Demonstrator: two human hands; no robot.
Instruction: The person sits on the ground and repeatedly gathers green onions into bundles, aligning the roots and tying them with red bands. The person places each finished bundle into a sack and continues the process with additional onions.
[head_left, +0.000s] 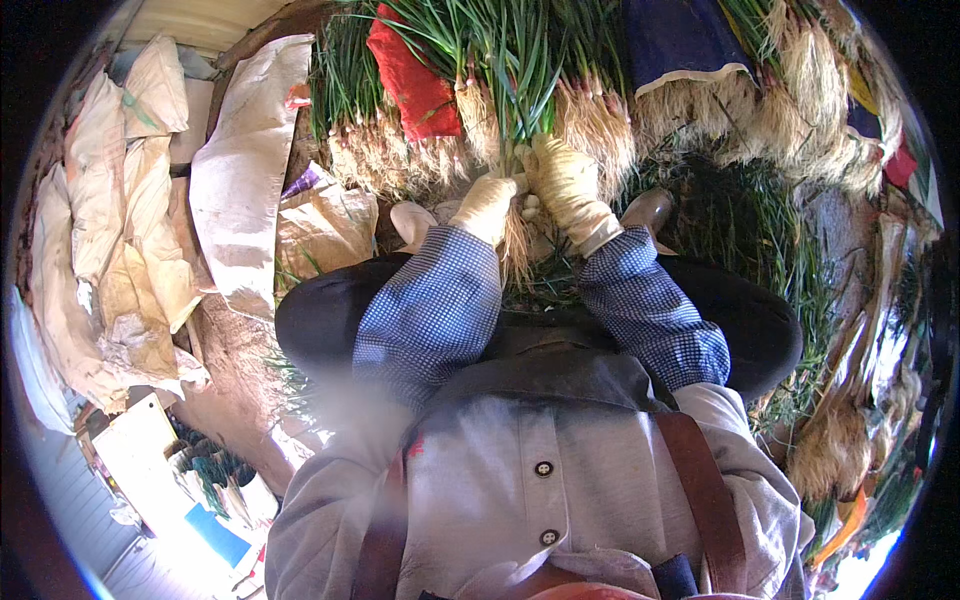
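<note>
My left hand (486, 204), in a pale yellowish glove, is closed around a small bunch of leafy alliums (517, 97), green onions or young garlic. Long green leaves rise away from me above the fist, and stringy roots (516, 247) hang out below it. My right hand (564, 187), gloved the same way, grips the stems from the other side, with its fingertips against those of the left. The gloves hide the middle of the bunch. Small round whitish pieces (531, 204) show between the hands.
Rows of rooted bunches (592, 127) stand just beyond my hands, partly under a red cloth (412, 75) and a dark blue cloth (682, 45). Loose green leaves (772, 225) lie at the right. Crumpled sacks (135, 225) and a pale sheet (247, 180) are at the left.
</note>
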